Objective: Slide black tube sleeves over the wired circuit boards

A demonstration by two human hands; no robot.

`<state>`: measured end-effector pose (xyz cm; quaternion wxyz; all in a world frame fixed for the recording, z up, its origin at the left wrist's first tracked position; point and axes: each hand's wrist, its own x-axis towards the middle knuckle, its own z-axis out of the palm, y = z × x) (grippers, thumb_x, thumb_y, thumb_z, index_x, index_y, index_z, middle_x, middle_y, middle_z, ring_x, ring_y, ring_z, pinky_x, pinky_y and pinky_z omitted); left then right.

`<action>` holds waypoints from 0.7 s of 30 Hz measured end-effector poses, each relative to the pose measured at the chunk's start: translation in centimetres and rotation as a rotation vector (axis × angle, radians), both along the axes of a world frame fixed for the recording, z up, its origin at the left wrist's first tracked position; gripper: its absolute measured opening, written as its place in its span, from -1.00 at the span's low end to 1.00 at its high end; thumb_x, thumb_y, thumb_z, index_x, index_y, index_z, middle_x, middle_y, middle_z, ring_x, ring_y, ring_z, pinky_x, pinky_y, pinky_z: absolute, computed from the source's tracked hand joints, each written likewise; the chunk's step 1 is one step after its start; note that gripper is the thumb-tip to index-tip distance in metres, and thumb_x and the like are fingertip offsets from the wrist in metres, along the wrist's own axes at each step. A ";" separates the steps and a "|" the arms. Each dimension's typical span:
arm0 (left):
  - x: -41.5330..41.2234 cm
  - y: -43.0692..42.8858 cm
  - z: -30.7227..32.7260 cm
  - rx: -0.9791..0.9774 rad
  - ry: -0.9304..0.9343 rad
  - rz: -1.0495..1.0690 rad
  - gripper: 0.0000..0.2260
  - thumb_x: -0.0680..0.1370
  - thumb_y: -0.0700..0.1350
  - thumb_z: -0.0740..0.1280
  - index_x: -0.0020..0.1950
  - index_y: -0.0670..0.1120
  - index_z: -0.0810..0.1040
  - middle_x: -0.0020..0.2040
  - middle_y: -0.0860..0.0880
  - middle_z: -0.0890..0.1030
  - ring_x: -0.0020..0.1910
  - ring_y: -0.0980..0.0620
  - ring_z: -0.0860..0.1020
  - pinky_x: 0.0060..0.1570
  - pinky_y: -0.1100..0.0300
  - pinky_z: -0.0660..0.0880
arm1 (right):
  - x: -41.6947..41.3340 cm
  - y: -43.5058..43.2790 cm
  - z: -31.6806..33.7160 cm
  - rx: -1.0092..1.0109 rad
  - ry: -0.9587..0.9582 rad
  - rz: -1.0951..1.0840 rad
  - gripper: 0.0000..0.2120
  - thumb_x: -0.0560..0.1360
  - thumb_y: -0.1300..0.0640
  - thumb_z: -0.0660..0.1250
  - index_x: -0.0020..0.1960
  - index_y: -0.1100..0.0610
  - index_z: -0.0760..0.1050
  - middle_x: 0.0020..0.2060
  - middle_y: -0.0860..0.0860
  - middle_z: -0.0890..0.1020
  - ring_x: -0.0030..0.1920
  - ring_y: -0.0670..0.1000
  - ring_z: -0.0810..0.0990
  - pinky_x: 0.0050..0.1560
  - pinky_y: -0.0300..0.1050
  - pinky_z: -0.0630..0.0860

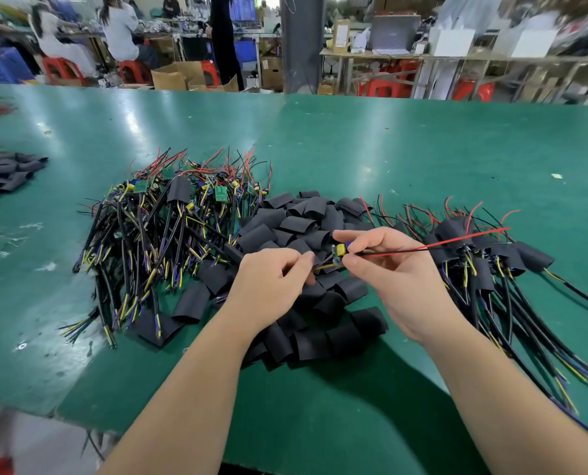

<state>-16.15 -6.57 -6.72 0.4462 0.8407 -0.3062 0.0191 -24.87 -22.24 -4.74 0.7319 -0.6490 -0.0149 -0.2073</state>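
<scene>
Head view took in a green table (pixel 422 149) that carried the whole job. Largest on it was the pile of bare wired boards (pixel 155 231) at the left, a thick tangle not yet sleeved. Just beside it, in the middle, lay the heap of black tube sleeves (pixel 296 231), loose and plentiful. To the right was the smaller sleeved bundle (pixel 484 258), boards already covered with their red and black leads poking out. A further stack of sleeves (pixel 5 173) sat well apart at the far left edge.

Over the heap, the left hand (pixel 268 286) had its fingers curled and pinched the cable end of one circuit board (pixel 338 254). The right hand (pixel 388 272) pinched the board itself between thumb and forefinger, its other fingers loosely bent. The board's thin leads (pixel 457 240) ran out rightward past that hand. No sleeve was on this board.

By the size of the piles, I judged that much of the work remained, with this piece at its very start.
</scene>
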 end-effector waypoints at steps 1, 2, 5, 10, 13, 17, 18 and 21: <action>0.1 0.1 0.0 -0.015 0.020 -0.026 -0.60 0.61 0.04 0.22 -0.44 0.10 0.48 -0.48 0.07 0.52 -0.50 0.18 0.42 -0.39 0.31 0.30 | -0.1 0.0 0.0 -0.044 0.002 -0.005 -0.74 0.42 0.52 0.33 -0.23 0.17 0.53 0.00 0.06 0.70 -0.08 -0.08 0.65 -0.06 -0.33 0.50; 0.1 0.1 0.0 -0.042 0.033 -0.040 -0.64 0.61 0.03 0.23 -0.40 0.09 0.49 -0.47 0.11 0.53 -0.50 0.21 0.41 -0.41 0.36 0.28 | -0.1 0.1 0.0 -0.069 0.003 -0.014 -0.73 0.42 0.52 0.33 -0.23 0.17 0.53 0.01 0.05 0.70 -0.08 -0.10 0.65 -0.06 -0.34 0.50; 0.2 0.0 0.2 -0.123 0.080 -0.048 -0.74 0.61 0.01 0.23 -0.25 0.04 0.54 -0.39 0.15 0.57 -0.48 0.25 0.41 -0.41 0.40 0.32 | -0.1 -0.1 -0.2 -0.059 -0.002 -0.037 -0.73 0.43 0.50 0.34 -0.24 0.15 0.55 0.03 0.05 0.69 -0.10 -0.09 0.65 -0.07 -0.34 0.50; -0.1 -0.1 0.5 -0.208 0.052 -0.073 -0.81 0.58 -0.18 0.30 -0.15 0.10 0.54 -0.30 0.21 0.61 -0.39 0.26 0.50 -0.31 0.38 0.43 | 0.3 0.1 -0.7 -0.065 0.014 -0.113 -0.72 0.42 0.45 0.40 -0.23 0.07 0.59 -0.11 0.01 0.70 -0.16 -0.04 0.66 -0.09 -0.29 0.52; -0.3 -0.1 0.6 -0.221 -0.017 -0.095 -0.87 0.56 -0.17 0.35 -0.12 0.03 0.62 -0.24 0.13 0.64 -0.30 0.08 0.56 -0.26 0.18 0.51 | 0.7 0.0 -0.9 -0.017 0.013 -0.137 -0.72 0.42 0.45 0.39 -0.12 0.07 0.57 -0.23 -0.02 0.69 -0.23 -0.07 0.66 -0.18 -0.29 0.53; -0.5 0.0 0.7 -0.158 -0.146 -0.096 -0.89 0.51 -0.05 0.40 -0.07 -0.01 0.71 -0.25 0.08 0.68 -0.30 0.01 0.58 -0.17 -0.01 0.45 | 0.8 -0.1 -1.1 0.009 0.039 -0.170 -0.70 0.40 0.46 0.41 -0.04 0.10 0.52 -0.26 -0.03 0.68 -0.26 -0.06 0.66 -0.24 -0.26 0.54; -0.5 0.0 0.7 -0.081 -0.231 -0.093 -0.86 0.50 0.00 0.38 -0.04 0.03 0.71 -0.24 0.09 0.68 -0.30 0.04 0.57 -0.14 -0.01 0.38 | 0.8 0.0 -1.2 -0.005 0.051 -0.191 -0.71 0.39 0.45 0.42 -0.06 0.11 0.52 -0.26 -0.02 0.68 -0.26 -0.05 0.66 -0.27 -0.26 0.54; -0.4 0.0 0.7 0.163 -0.456 -0.038 -0.82 0.51 0.08 0.30 -0.08 0.09 0.69 -0.24 0.11 0.66 -0.30 0.07 0.53 -0.10 0.05 0.23 | 0.7 0.1 -1.3 0.030 0.142 -0.197 -0.73 0.39 0.42 0.44 -0.06 0.11 0.52 -0.14 0.09 0.69 -0.21 0.13 0.70 -0.37 -0.19 0.53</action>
